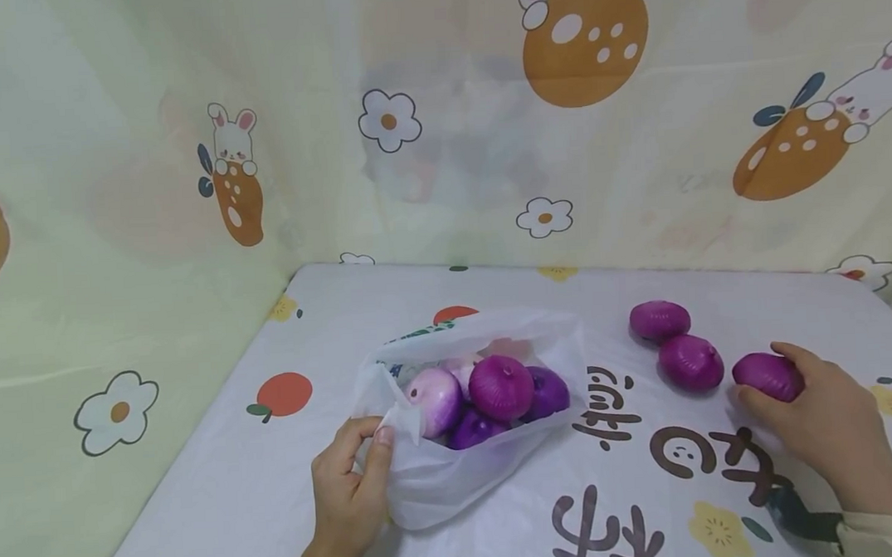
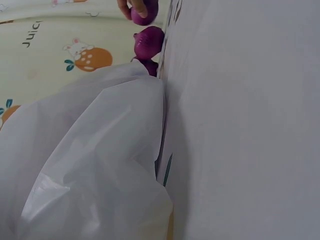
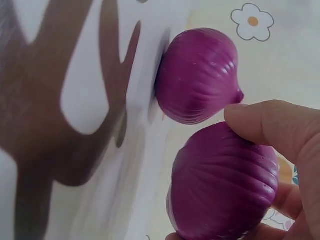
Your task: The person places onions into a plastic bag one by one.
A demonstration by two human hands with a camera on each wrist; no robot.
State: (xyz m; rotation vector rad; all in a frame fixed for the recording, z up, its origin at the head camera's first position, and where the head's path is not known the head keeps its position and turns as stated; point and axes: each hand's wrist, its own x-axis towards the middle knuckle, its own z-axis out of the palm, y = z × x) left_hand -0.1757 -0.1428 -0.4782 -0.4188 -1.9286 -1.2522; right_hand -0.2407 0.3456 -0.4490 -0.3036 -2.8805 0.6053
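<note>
A white plastic bag [image 1: 454,469] lies open on the table and holds several purple onions [image 1: 500,387]. My left hand [image 1: 350,482] pinches the bag's rim at its left side. In the left wrist view the bag [image 2: 95,165] fills the frame. Three purple onions lie loose on the right: a far onion [image 1: 660,320], a middle onion [image 1: 690,362] and a near onion [image 1: 768,376]. My right hand [image 1: 826,428] curls its fingers round the near onion [image 3: 225,185], which rests on the table. The middle onion [image 3: 197,75] sits just beyond it.
The table [image 1: 223,488] wears a white cloth printed with fruit, flowers and dark lettering. A pale curtain [image 1: 149,158] with rabbits and carrots hangs behind and to the left. Bare cloth lies between the bag and the loose onions.
</note>
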